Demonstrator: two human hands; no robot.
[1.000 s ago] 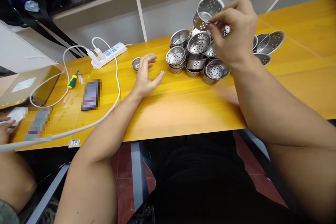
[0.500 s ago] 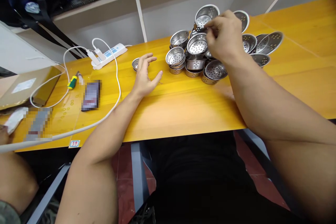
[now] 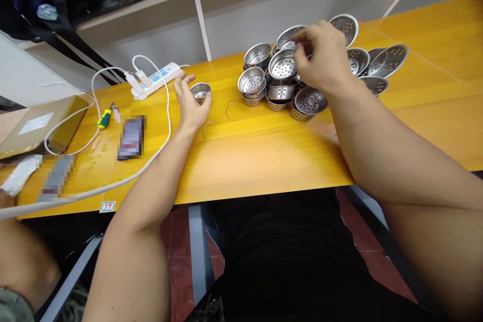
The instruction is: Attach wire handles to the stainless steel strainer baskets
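Note:
My left hand (image 3: pixel 192 105) has its fingers and thumb apart around a small perforated metal cup (image 3: pixel 200 91) standing by itself on the table. My right hand (image 3: pixel 320 55) is bent over a cluster of similar cups, thumb and fingers at the near rim of a tilted perforated cup (image 3: pixel 289 35) on top of the pile. My palm and fingers partly cover that cup. Just below it rests another stacked cup (image 3: pixel 283 65). Two thin curved wires (image 3: pixel 228 110) lie between my left hand and the cluster.
Shallow perforated metal pieces (image 3: pixel 392 60) lie right of the pile. To the left are a white power strip (image 3: pixel 162 79) with a trailing cable, a green-and-yellow screwdriver (image 3: pixel 103 118), a blurred phone-like object (image 3: pixel 131 137) and a cardboard box (image 3: pixel 45 121). Another person's arm (image 3: pixel 26 256) is at lower left.
My left hand has moved left to the lone cup, uncovering the thin wires. The cup at my right hand has come down onto the pile and tilts more; that hand has dropped slightly.

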